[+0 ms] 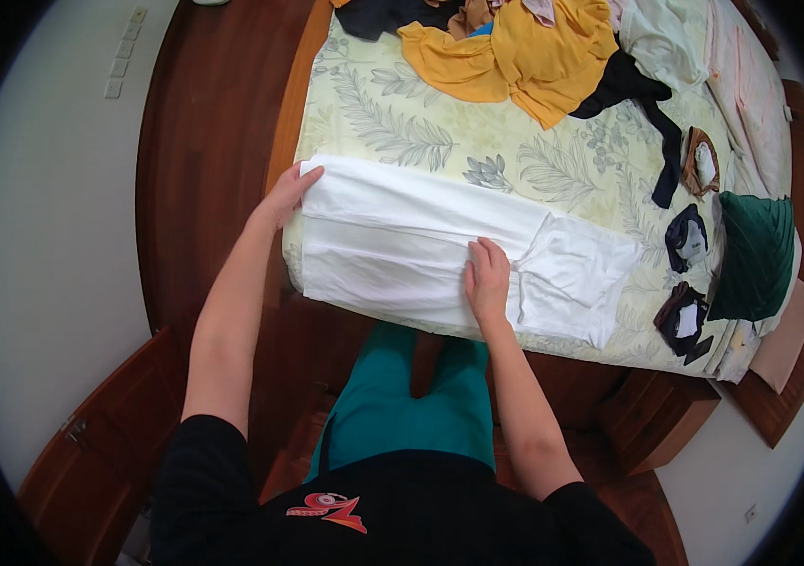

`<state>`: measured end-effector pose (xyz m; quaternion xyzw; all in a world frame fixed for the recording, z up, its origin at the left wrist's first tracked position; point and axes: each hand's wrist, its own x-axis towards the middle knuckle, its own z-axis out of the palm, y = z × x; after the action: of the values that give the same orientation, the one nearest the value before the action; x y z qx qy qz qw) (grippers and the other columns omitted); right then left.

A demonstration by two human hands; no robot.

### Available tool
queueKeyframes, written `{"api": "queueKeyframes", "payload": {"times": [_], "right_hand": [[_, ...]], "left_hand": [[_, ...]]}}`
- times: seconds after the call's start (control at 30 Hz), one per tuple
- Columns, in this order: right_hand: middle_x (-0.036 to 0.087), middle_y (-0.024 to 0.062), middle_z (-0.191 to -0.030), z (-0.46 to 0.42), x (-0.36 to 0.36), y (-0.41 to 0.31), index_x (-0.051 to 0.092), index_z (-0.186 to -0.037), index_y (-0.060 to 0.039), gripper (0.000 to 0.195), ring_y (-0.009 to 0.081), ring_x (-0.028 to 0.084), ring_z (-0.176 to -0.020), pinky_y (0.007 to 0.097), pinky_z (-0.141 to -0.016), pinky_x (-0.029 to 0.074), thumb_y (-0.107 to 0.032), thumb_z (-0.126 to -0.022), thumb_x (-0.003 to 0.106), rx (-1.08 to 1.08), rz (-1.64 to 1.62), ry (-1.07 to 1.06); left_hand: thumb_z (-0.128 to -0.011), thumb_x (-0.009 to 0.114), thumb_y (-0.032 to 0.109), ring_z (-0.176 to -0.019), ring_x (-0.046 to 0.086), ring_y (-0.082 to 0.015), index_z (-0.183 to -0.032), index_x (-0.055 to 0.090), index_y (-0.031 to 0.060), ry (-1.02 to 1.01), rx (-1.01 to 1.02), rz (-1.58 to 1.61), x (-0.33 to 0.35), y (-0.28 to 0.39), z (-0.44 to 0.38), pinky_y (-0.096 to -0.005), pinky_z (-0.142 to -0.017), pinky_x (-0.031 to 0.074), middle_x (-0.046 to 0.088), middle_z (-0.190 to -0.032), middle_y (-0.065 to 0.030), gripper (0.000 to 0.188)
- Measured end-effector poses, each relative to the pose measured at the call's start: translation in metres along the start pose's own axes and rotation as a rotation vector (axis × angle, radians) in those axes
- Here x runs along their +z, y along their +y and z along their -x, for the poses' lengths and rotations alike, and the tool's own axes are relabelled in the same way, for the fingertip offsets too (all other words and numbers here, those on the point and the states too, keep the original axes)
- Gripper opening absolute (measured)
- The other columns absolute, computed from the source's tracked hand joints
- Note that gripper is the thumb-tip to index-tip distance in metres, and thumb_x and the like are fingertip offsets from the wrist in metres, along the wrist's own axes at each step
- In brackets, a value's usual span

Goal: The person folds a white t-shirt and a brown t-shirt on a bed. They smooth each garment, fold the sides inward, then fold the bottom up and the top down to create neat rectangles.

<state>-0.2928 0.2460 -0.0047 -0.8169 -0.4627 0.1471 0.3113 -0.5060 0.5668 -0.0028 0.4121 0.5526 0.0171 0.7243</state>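
Note:
A white garment [402,212] lies lengthwise across the near part of the bed, in long folded panels with a bunched, wrinkled section at its right end. Whether it is trousers or a top is not clear. My left hand [291,189] pinches its far left corner, thumb on top and fingers hidden under the cloth. On the middle of the garment, left of the bunched section, rests my right hand [489,276], palm down with fingers slightly bent.
The patterned bedsheet [402,138] carries a heap of clothes with a yellow garment [550,56] at the back. Several small dark bundles, one a navy bundle [685,239], line the right side by a green cushion [756,255]. A wooden cabinet [657,417] stands below right.

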Motion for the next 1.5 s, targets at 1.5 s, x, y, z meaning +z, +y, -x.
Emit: {"api": "queueKeyframes", "payload": {"times": [1.5], "right_hand": [[0.057,0.0107,-0.095,0.052,0.034,-0.061,0.058,-0.101,-0.0046,0.027,0.0291,0.056,-0.087,0.0381,-0.074,0.045,-0.001,-0.074,0.058,-0.09,-0.236,-0.288]], "left_hand": [[-0.083,0.069,0.024,-0.067,0.054,-0.0056,-0.097,0.06,-0.0014,0.135,0.113,-0.404,-0.017,-0.055,0.024,-0.0223,-0.061,0.044,0.063,-0.079,-0.0006,0.031]]}}
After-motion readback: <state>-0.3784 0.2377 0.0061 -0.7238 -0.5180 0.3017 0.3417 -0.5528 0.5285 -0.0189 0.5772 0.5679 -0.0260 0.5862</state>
